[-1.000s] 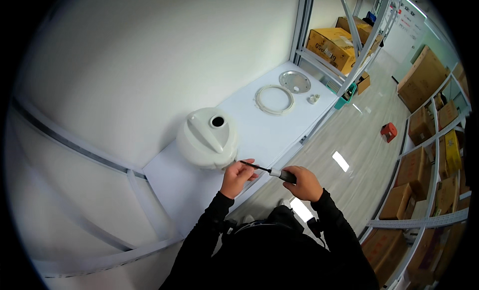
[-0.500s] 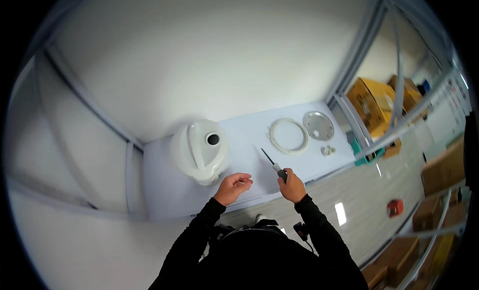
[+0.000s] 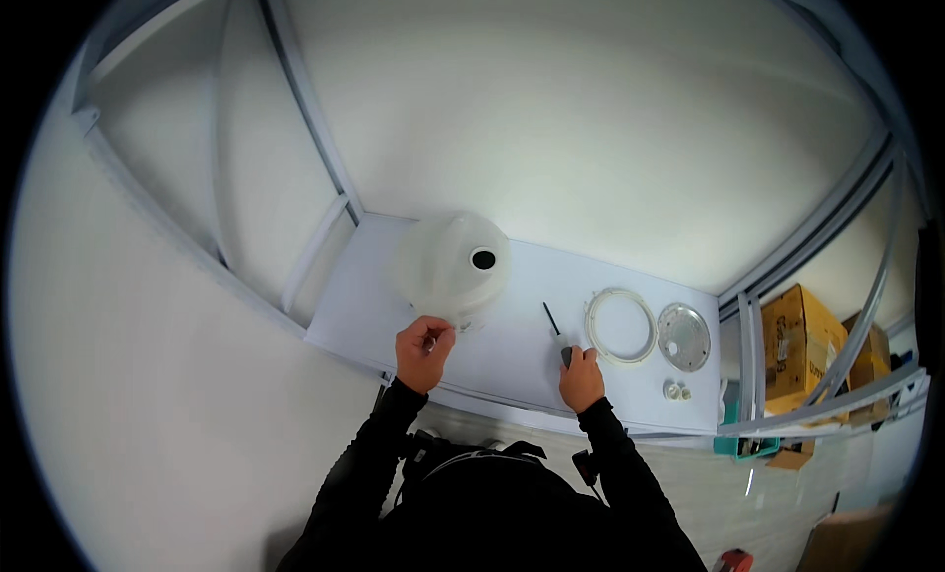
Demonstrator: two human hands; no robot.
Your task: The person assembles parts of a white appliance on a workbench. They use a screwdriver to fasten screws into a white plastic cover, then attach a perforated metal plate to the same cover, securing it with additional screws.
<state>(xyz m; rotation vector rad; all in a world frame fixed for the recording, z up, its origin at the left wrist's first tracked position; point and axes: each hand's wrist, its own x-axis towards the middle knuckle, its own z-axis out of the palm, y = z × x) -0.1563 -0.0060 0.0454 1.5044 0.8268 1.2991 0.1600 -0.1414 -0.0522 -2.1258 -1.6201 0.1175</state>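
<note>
A large rounded white appliance housing [image 3: 440, 272] with a dark round hole in its top stands on the left half of the white table [image 3: 536, 375]. At its front lower edge is my left hand [image 3: 421, 355], fingers curled into a pinch; whether anything small is between them I cannot make out. My right hand [image 3: 582, 380] grips the dark grey handle of a screwdriver [image 3: 558, 331], whose shaft points away and slightly left over the table. Right of the screwdriver lies a white plastic ring [image 3: 591, 328], near that hand but apart from it.
Beside the ring lies a round silvery metal plate [image 3: 686, 334], with several small whitish parts [image 3: 676, 391] in front of it. Metal frame posts [image 3: 313, 119] flank the table. Off its right end are cardboard boxes [image 3: 795, 350] and a teal basket [image 3: 745, 447].
The view has swung, shifting the table's tilt in the picture. My left hand has reached the housing's front edge and its fingers have closed. My right hand still holds the screwdriver.
</note>
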